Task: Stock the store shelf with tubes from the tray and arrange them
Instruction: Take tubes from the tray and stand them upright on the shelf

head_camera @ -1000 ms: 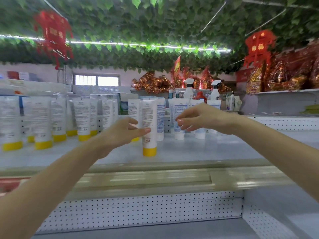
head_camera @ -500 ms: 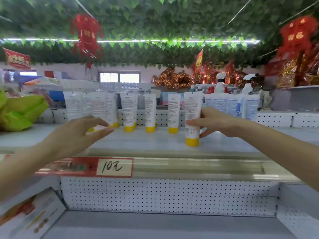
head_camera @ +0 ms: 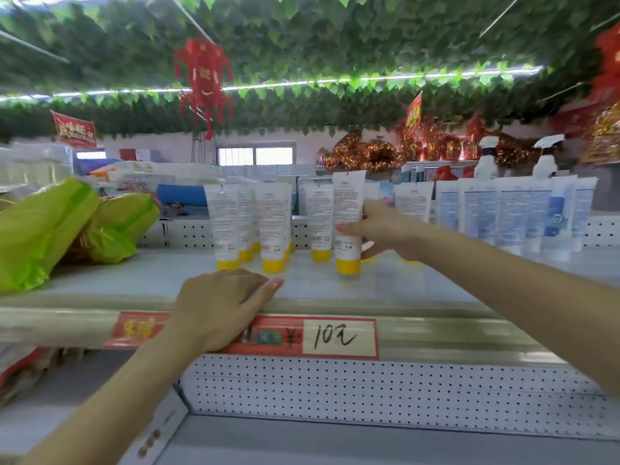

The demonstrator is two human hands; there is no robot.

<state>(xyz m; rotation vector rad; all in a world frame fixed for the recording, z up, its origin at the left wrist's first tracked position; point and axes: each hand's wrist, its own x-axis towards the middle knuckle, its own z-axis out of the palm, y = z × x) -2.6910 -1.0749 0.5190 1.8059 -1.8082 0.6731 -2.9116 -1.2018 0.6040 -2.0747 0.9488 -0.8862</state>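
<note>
Shelf (head_camera: 402,286), top tier.
- Tube (head_camera: 348,209): white, yellow cap down, upright near the shelf's middle, forward of the rest. Right hand (head_camera: 379,229) grips its lower body, thumb in front and fingers behind.
- Other tubes (head_camera: 271,223): same kind, standing cap-down just to its left and behind it.
- Left hand (head_camera: 218,307): holds nothing, fingers relaxed, resting on the front edge above the price tag (head_camera: 339,337).
- Blue tubes (head_camera: 510,209): row along the back edge, right end.
- Green bag (head_camera: 43,229): lying at the left end.
</note>
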